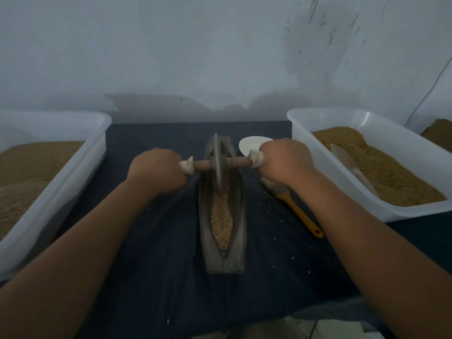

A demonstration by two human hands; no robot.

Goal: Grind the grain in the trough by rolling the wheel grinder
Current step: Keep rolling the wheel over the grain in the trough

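My left hand [156, 167] and right hand [285, 160] are wrapped tight on the axle [203, 165] ends. Wheel [218, 165] sits far up the trough [204, 228], grain [221, 221] mostly nearer me. If I push unevenly the wheel tilts, rides the wall, spills grain. Far tip maybe close, dim view: overshoot risk

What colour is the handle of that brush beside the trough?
Orange-yellow. The flat pale-bristled brush lies right of the long grey trough; the head view shows it best.

Trough [221, 231] lies between two tubs [367, 118].
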